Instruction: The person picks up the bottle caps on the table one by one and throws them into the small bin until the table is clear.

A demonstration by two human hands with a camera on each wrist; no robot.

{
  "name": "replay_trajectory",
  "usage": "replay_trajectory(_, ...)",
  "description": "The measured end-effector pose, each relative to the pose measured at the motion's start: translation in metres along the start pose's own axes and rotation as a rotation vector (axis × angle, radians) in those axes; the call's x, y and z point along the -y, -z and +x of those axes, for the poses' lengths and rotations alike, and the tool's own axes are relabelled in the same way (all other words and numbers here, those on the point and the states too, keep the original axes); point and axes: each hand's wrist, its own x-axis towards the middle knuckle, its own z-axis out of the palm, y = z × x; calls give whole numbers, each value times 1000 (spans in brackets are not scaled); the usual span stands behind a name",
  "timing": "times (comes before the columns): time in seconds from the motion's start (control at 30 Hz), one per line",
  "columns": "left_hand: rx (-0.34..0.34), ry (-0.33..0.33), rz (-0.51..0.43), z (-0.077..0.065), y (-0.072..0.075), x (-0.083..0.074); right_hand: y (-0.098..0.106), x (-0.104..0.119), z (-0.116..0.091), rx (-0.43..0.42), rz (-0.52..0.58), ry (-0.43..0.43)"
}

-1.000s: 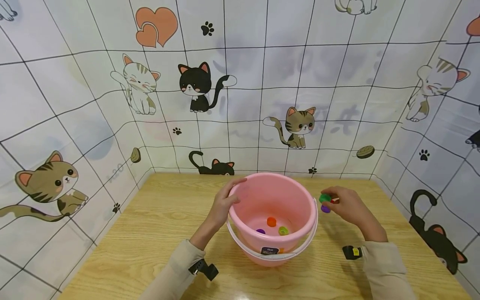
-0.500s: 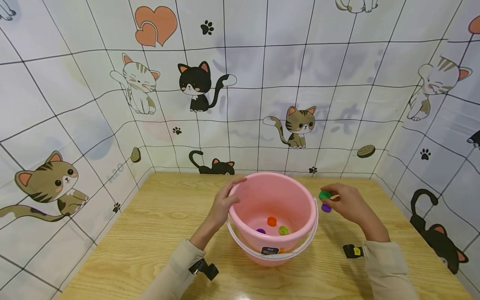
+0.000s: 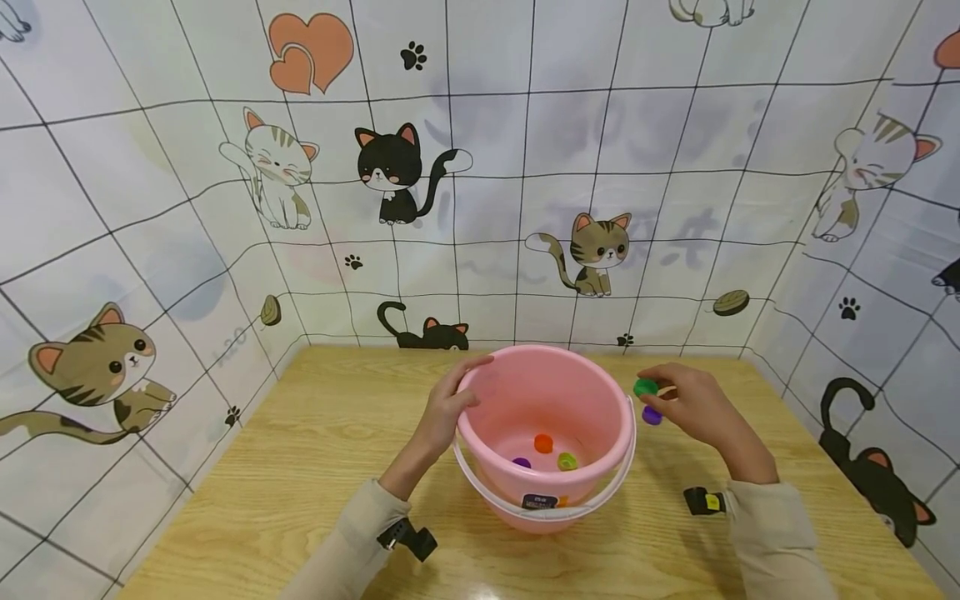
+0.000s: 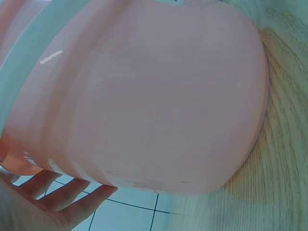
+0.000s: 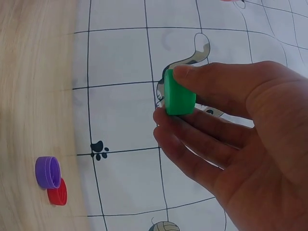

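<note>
A pink bucket (image 3: 517, 492) stands upright on the wooden table, its white handle (image 3: 558, 514) lowered across the front. My left hand (image 3: 442, 417) grips the bucket's left rim; in the left wrist view its fingers (image 4: 77, 197) lie along the outer wall. To the right of the bucket, my right hand (image 3: 693, 404) pinches a green bottle cap (image 5: 179, 94) between thumb and fingers, raised off the table. Below it, a purple cap (image 5: 47, 172) and a red cap (image 5: 57, 192) lie side by side on the tabletop; the hand hides the red one in the head view.
Inside the bucket lie an orange cap (image 3: 543, 443), a yellow-green cap (image 3: 567, 461) and a partly hidden purple cap (image 3: 522, 462). A cat-patterned sheet (image 3: 495, 208) stands around the table's back and sides.
My right hand has lifted slightly with the green cap, moving it up and a little left, away from the purple cap. The left hand and bucket have stayed put.
</note>
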Motion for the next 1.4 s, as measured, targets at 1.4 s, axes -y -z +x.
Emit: replay_trajectory(1.4, -15, -11, 17, 0, -1, -1, 21, 41, 27, -1, -69, 76)
